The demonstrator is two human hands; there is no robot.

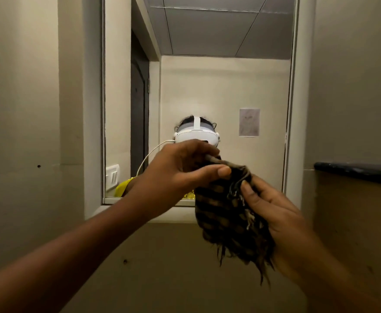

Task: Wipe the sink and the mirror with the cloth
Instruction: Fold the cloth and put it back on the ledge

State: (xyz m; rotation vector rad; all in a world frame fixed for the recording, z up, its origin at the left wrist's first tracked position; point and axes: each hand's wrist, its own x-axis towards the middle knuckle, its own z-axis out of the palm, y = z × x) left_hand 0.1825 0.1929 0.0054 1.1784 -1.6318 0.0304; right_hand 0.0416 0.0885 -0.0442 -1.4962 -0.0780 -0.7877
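A dark checked cloth (227,213) with frayed fringes hangs in front of the lower part of the mirror (207,86). My left hand (180,168) pinches its top edge between thumb and fingers. My right hand (273,213) holds the cloth's right side from below, fingers curled around the fabric. The mirror is a tall rectangle set in a pale frame on the wall straight ahead; it reflects a person wearing a white headset, a corridor and a ceiling. The sink is out of view.
Beige walls flank the mirror on both sides. A dark ledge (356,171) juts out at the right, level with my hands. The mirror's lower frame sill (139,203) runs just behind my left wrist.
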